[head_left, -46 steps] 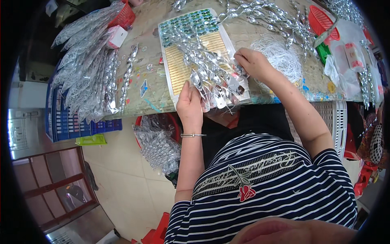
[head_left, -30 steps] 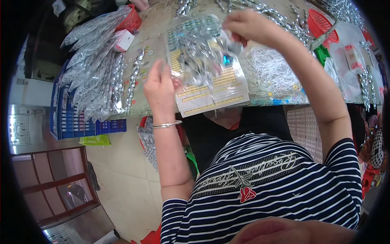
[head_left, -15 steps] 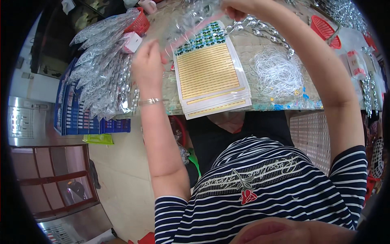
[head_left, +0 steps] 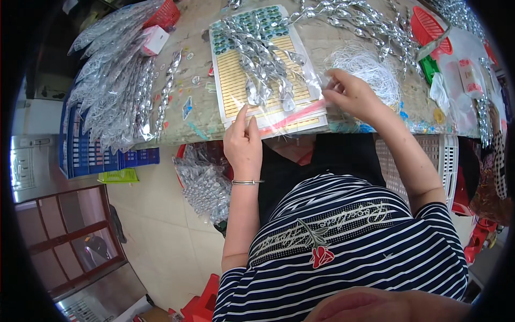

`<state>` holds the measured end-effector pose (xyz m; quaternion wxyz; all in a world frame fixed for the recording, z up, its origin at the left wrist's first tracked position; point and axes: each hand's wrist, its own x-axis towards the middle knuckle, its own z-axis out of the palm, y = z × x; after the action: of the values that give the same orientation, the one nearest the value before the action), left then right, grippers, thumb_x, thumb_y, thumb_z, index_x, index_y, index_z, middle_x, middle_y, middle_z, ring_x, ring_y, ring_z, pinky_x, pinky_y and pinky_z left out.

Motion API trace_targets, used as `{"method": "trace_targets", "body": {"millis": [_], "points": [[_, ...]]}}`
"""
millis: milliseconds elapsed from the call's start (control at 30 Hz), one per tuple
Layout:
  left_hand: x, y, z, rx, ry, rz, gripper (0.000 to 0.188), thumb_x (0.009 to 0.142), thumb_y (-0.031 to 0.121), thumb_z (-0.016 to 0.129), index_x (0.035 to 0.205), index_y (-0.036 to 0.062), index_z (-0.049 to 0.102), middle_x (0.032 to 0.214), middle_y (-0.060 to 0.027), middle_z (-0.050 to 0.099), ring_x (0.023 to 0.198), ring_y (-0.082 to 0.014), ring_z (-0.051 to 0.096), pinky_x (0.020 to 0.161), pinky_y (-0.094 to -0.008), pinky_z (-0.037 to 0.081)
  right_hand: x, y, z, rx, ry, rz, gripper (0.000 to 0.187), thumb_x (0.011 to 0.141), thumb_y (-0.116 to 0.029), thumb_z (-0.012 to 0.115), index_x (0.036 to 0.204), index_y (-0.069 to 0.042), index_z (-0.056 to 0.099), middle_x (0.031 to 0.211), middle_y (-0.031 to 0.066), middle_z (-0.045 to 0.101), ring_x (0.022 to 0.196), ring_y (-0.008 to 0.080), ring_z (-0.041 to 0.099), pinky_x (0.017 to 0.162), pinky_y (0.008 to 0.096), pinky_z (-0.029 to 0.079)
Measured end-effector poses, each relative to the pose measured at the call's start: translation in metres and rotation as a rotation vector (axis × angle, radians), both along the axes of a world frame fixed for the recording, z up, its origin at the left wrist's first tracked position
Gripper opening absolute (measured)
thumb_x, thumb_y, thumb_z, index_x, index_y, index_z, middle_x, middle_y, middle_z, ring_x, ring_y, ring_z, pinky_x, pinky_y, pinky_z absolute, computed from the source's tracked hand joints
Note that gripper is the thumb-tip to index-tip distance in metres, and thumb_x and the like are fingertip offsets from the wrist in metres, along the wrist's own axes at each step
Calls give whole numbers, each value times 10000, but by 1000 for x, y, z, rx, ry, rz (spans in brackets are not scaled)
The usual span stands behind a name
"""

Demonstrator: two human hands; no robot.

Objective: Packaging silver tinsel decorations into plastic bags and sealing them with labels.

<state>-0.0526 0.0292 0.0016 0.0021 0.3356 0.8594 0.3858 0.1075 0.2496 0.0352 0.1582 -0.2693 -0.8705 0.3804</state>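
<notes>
A clear plastic bag with a pink strip along its near edge lies over the stacked sheets, with twisted silver strands showing through it. My left hand is closed at the bag's near left corner, index finger pointing up; its grip is partly hidden. At the near right corner, my right hand pinches the bag's edge between thumb and fingers. Beneath lie the sheets, covered with rows of yellow strips and a far band of green-blue oval stickers.
Filled bags of silver strands are piled at the left, beside a white-pink box and a red basket. White string lies tangled at the right, near loose silver strands and another red basket.
Both hands have come nearer to me, bringing the bag down from the table's far side onto the sheets. The silver strands now lie across the stickers and strips.
</notes>
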Motion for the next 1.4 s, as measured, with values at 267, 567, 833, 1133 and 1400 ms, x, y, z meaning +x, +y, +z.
{"method": "trace_targets", "body": {"millis": [267,567,833,1133,1400], "points": [[-4,19,18,100,405,-20,286,764,120,716,1049,130,699,984,-66,531,884,-252,488,811,-374,402,-2,-53,3,35,66,249,403,894,-42,551,1282,28,473,1282,217,514,1111,373,543,903,386,459],[-2,42,35,277,433,-53,184,737,72,727,914,117,725,875,-34,559,760,-214,490,731,-355,399,-62,-27,-3,526,238,68,492,854,36,486,1336,64,390,1380,284,401,1159,456,480,957,448,429],[4,50,29,332,354,-117,168,728,52,733,888,99,716,862,-29,556,753,-215,482,706,-345,396,-75,-5,-8,426,27,-64,386,822,22,491,1205,-13,521,1146,197,547,1018,402,563,840,441,485],[4,49,23,355,308,-132,168,738,58,736,901,95,721,845,-31,553,778,-223,498,724,-343,409,-84,-13,9,273,-121,-100,181,907,-123,488,1041,-17,548,926,236,583,906,419,574,768,460,463],[10,47,30,332,219,-117,139,798,59,704,937,65,719,851,-69,580,828,-223,548,774,-334,425,-61,-42,20,-31,291,-83,215,971,-197,465,1039,5,494,725,96,555,600,227,546,576,330,445]]}}
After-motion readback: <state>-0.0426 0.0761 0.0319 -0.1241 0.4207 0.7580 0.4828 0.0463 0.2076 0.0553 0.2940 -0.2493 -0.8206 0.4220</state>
